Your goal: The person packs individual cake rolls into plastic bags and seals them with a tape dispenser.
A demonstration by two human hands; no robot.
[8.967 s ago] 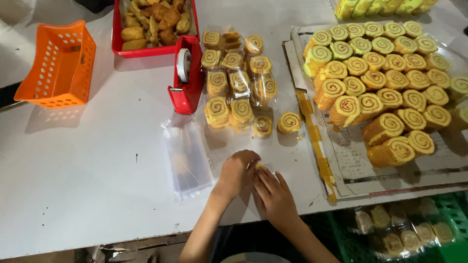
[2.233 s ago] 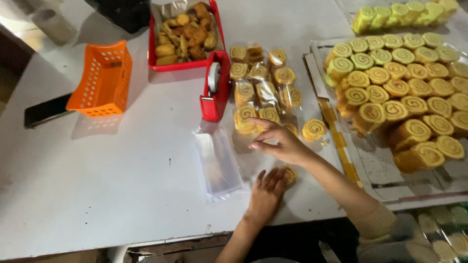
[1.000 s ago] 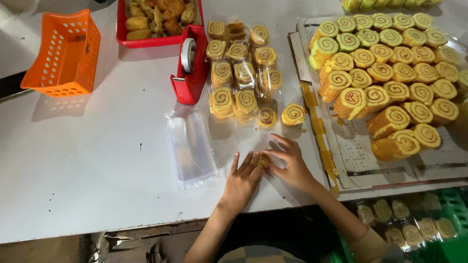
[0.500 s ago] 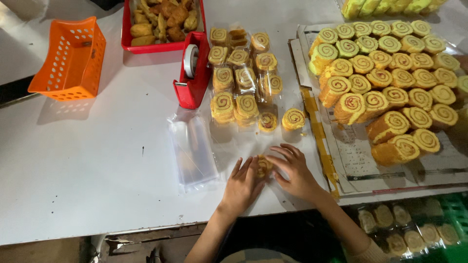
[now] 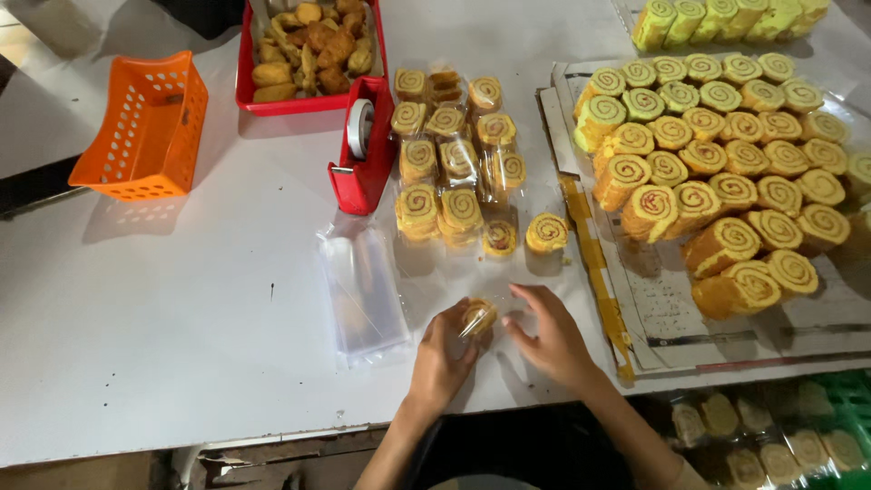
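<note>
My left hand [image 5: 442, 356] grips a swirl cake slice [image 5: 476, 315] wrapped in a clear plastic bag, near the table's front edge. My right hand [image 5: 549, 338] rests just right of it, fingers spread, touching the bag's loose end. A pile of empty clear bags [image 5: 363, 289] lies to the left. Several bagged slices [image 5: 451, 161] sit further back, with one bare slice [image 5: 547, 232] at their right. A red tape dispenser [image 5: 363, 150] stands beside them.
A tray [image 5: 671, 313] lined with paper holds several rows of yellow and green swirl slices [image 5: 717, 163] at the right. An orange basket [image 5: 141, 127] stands at the back left, a red tray of fried snacks [image 5: 308, 50] behind the dispenser. Crates of bagged slices [image 5: 771, 436] sit below the table.
Both hands were together on the bagged slice; now the right hand has drawn a little to the right while the left keeps hold. The view has shifted slightly.
</note>
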